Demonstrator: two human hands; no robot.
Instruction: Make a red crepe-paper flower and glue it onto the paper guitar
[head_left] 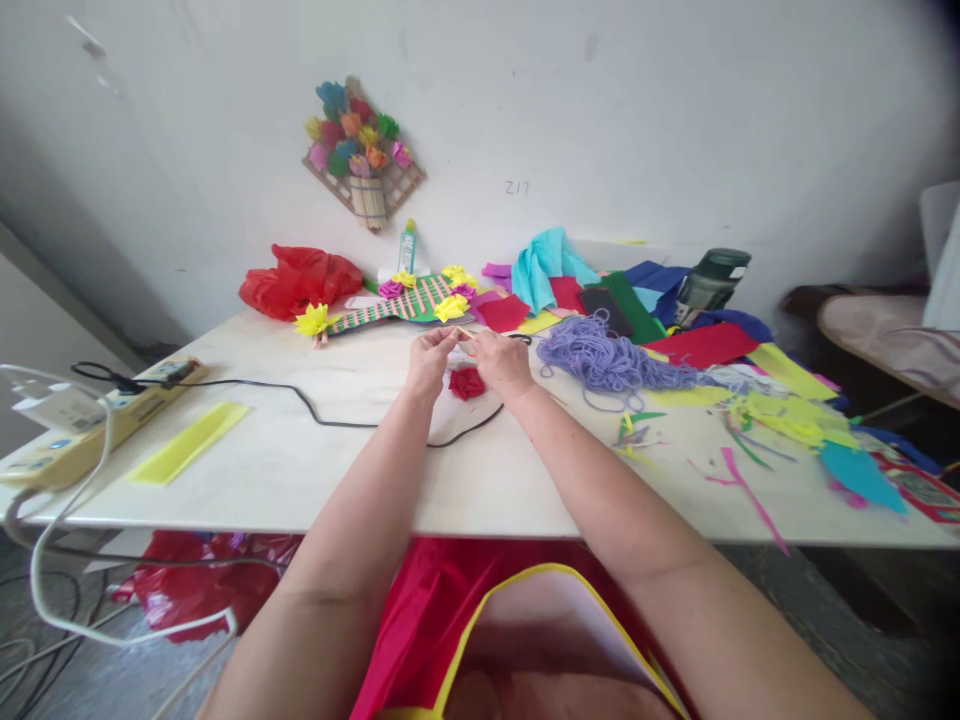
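Over the middle of the white table, my left hand (433,355) and my right hand (501,362) meet with their fingertips pinched close together. Something small and thin seems to be between them, but I cannot make out what it is. Just below the fingers is a red crepe paper flower (466,383); whether it hangs from them or lies on the table, I cannot tell. Behind the hands lies a green guitar-shaped craft (412,302) with pink strips and yellow and purple paper flowers. A black cable (300,390) passes under my wrists.
To the right are a heap of lavender yarn (600,355), coloured paper sheets (705,345), paper scraps (746,490) and a dark bottle (714,280). On the left lie a power strip (97,425) and a yellow paper strip (191,443). A red plastic bag (300,282) sits at the back.
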